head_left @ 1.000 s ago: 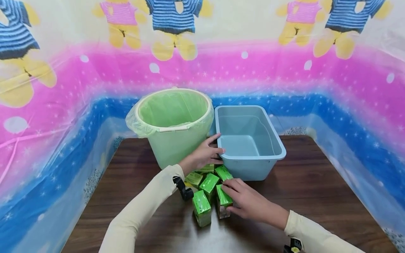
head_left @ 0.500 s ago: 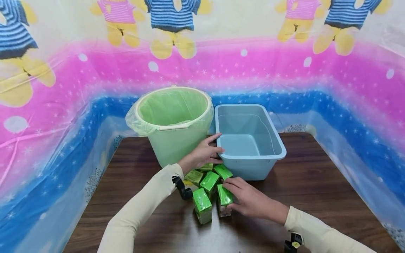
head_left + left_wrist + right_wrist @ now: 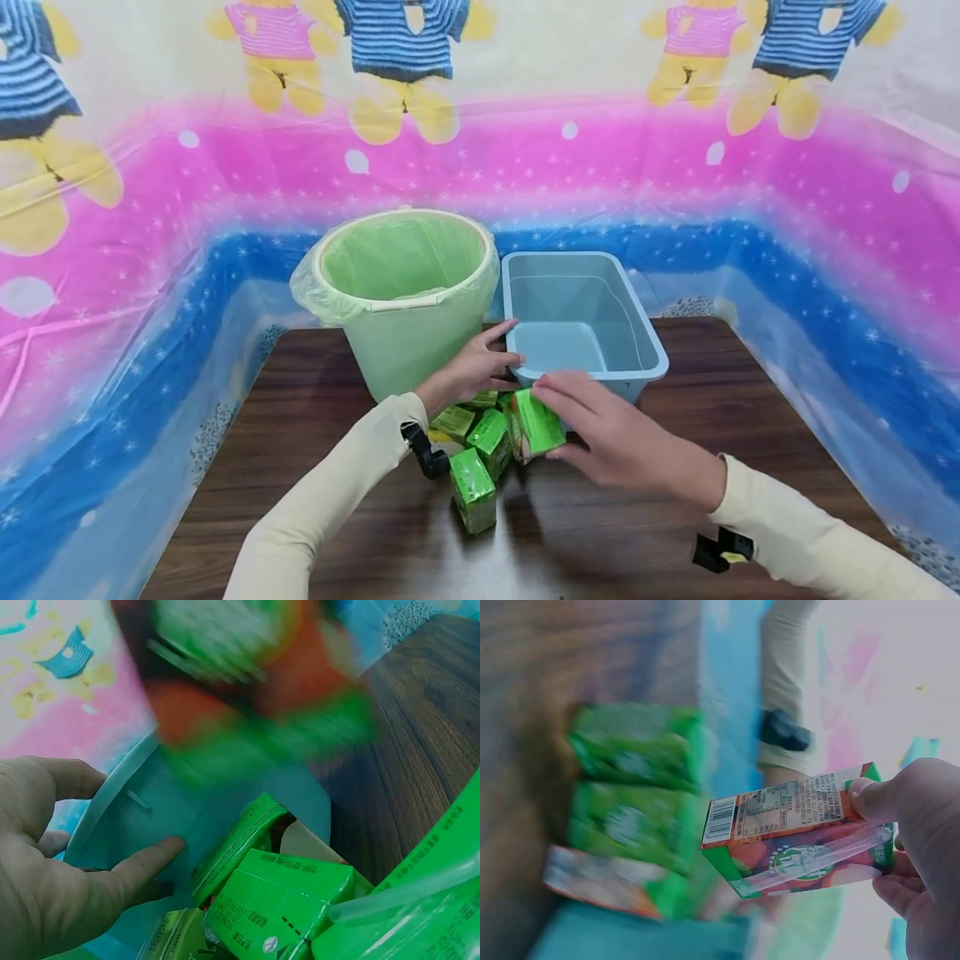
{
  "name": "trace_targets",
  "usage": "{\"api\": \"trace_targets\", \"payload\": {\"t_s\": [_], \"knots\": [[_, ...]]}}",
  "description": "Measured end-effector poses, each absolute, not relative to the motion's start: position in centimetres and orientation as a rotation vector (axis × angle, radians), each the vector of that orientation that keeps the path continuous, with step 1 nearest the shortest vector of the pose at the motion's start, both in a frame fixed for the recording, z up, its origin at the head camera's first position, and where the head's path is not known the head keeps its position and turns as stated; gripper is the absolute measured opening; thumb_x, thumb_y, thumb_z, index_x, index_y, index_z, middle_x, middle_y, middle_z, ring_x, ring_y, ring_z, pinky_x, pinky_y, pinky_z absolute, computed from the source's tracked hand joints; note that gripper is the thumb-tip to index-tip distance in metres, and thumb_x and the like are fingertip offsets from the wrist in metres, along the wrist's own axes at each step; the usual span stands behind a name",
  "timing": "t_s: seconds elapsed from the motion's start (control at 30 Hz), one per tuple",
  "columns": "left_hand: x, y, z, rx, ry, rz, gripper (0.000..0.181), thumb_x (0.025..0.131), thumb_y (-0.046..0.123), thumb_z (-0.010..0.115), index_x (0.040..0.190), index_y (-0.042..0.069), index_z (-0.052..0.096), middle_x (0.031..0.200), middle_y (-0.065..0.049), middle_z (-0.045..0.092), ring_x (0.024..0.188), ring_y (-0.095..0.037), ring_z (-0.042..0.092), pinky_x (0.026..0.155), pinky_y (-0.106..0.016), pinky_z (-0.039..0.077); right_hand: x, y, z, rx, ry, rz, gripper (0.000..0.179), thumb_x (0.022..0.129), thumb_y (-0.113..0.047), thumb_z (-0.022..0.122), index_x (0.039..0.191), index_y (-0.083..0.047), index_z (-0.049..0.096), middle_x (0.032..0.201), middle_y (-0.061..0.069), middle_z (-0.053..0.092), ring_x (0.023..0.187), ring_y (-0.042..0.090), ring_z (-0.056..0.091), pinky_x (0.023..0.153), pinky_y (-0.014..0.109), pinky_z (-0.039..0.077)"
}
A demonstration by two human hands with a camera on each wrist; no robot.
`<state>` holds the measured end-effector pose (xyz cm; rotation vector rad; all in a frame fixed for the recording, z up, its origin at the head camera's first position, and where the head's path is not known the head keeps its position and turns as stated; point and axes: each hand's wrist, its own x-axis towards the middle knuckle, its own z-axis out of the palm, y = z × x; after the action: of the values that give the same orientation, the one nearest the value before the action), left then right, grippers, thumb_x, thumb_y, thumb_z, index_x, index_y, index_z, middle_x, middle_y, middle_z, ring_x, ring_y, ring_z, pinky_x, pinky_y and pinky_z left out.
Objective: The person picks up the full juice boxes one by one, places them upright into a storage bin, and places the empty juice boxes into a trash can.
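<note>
My right hand point(image 3: 615, 433) grips a juice box point(image 3: 543, 425) with a green top, lifted and tilted in front of the light-blue tub point(image 3: 577, 287). The right wrist view shows a clear straw along the side of that juice box point(image 3: 795, 844), with the thumb and fingers at one end. My left hand point(image 3: 476, 367) holds the tub's near-left corner; in the left wrist view its digits lie on either side of the rim point(image 3: 112, 787). Below it, several more green-topped juice boxes point(image 3: 472, 487) stand close together on the table, some partly hidden by the left hand.
A green bucket point(image 3: 390, 358) with a clear bag liner stands left of the tub, nearly touching it. Both sit on a dark wooden table point(image 3: 315, 400). A printed plastic sheet point(image 3: 525, 158) surrounds the table at the back and sides.
My right hand has raised a juice box off the table and moved it towards the tub, tilting it. The left hand stays at the tub's rim.
</note>
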<state>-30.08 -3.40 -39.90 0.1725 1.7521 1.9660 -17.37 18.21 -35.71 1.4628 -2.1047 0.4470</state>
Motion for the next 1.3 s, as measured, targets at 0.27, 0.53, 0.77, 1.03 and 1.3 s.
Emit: {"api": "trace_targets", "payload": {"t_s": [0.27, 0.53, 0.77, 1.03, 1.3], "knots": [[-30.1, -3.5, -39.9, 0.175, 1.727, 1.979, 0.079, 0.098, -0.004, 0.059, 0.162, 0.028, 0.026, 0.155, -0.027, 0.035, 0.116, -0.042, 0.063, 0.101, -0.056, 0.051, -20.4, 19.4, -29.6, 1.369, -1.962, 0.452, 0.075, 0.072, -0.002, 0.087, 0.136, 0.015, 0.052, 0.131, 0.029, 0.054, 0.121, 0.041, 0.052, 0.113, 0.031, 0.040], [-30.0, -3.6, -39.9, 0.175, 1.725, 1.972, 0.080, 0.099, -0.005, 0.056, 0.163, 0.028, 0.023, 0.151, -0.028, 0.038, 0.131, -0.047, 0.050, 0.100, -0.055, 0.051, -25.1, 20.2, -25.6, 1.198, -1.951, 0.376, 0.078, 0.072, 0.005, 0.089, 0.137, 0.015, 0.050, 0.133, 0.030, 0.052, 0.122, 0.044, 0.050, 0.098, 0.053, 0.051], [-30.0, -3.5, -39.9, 0.168, 1.725, 1.980, 0.080, 0.098, -0.005, 0.058, 0.163, 0.029, 0.025, 0.151, -0.029, 0.037, 0.131, -0.049, 0.050, 0.099, -0.055, 0.052, -30.1, 19.7, -23.9, 1.008, -2.110, 0.421, 0.068, 0.081, 0.001, 0.083, 0.140, 0.012, 0.050, 0.138, 0.028, 0.052, 0.129, 0.040, 0.048, 0.105, 0.054, 0.047], [-29.9, -3.3, -39.7, 0.168, 1.731, 1.969, 0.081, 0.097, -0.005, 0.058, 0.163, 0.028, 0.025, 0.154, -0.027, 0.035, 0.132, -0.047, 0.050, 0.099, -0.055, 0.052, -36.9, 19.8, -25.7, 0.801, -2.390, 0.637, 0.060, 0.090, -0.005, 0.077, 0.142, 0.006, 0.050, 0.134, 0.023, 0.054, 0.122, 0.037, 0.050, 0.105, 0.053, 0.046], [-29.7, -3.6, -39.9, 0.172, 1.736, 1.972, 0.080, 0.098, -0.004, 0.058, 0.162, 0.030, 0.025, 0.152, -0.029, 0.037, 0.129, -0.045, 0.053, 0.098, -0.055, 0.053, -42.0, 19.5, -30.3, 0.608, -2.728, 0.779, 0.058, 0.095, -0.008, 0.071, 0.143, 0.012, 0.046, 0.130, 0.027, 0.053, 0.110, 0.038, 0.056, 0.090, 0.047, 0.053]]}}
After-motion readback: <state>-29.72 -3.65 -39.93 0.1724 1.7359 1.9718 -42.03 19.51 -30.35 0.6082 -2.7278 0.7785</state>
